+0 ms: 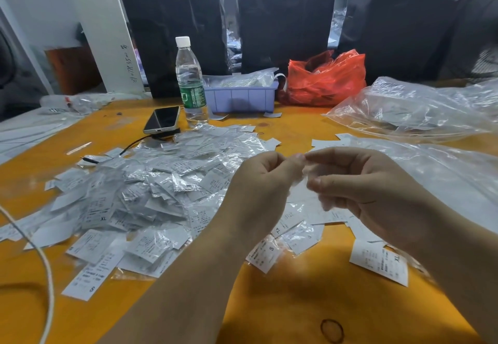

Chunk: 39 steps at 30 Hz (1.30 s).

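Observation:
Both hands are raised over the yellow table (283, 298), close together. My left hand (258, 184) and my right hand (361, 184) pinch a small clear plastic pouch (307, 179) between their fingertips; the pouch is blurred and what it holds cannot be made out. A big heap of white size labels in clear pouches (140, 187) spreads over the table to the left of my hands. Loose labels marked S (265, 254) and XL (380, 261) lie below my hands.
A water bottle (190, 79), a phone (163, 120) with a cable, a lilac bin (239, 96) and a red plastic bag (326, 79) stand at the back. Large clear bags (415, 109) lie on the right. A white cord (45, 271) crosses the left edge.

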Motion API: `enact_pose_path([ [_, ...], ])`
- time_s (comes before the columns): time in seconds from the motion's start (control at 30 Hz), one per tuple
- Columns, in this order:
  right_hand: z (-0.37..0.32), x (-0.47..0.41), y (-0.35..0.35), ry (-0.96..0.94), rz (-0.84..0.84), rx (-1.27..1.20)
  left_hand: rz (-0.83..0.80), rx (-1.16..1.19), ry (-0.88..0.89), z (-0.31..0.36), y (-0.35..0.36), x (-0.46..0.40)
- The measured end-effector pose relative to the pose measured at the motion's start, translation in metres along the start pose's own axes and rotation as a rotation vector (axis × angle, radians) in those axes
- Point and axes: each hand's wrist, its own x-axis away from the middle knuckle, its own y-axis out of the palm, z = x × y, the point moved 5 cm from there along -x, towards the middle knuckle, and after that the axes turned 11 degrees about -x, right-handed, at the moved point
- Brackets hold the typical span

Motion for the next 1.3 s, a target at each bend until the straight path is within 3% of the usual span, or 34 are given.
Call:
enact_pose_path([
  [0.2,-0.001,-0.002,-0.009,-0.043,0.113,-0.053,-0.065,0.063,-0.043,0.000,0.002,-0.001],
  [0.53,0.005,-0.003,-0.001,0.089,-0.055,0.061,-0.055,0.006,0.045,0.005,0.000,0.001],
  [0.83,0.000,-0.005,-0.010,0.033,0.114,-0.068,0.069,0.245,0.007,0.005,-0.011,-0.004],
  [1.0,0.000,-0.004,-0.008,0.042,0.083,-0.089,0.121,0.240,0.052,0.006,-0.017,-0.004],
  [1.3,0.000,-0.005,-0.008,0.061,0.095,-0.104,0.073,0.159,0.076,0.007,-0.012,-0.002],
])
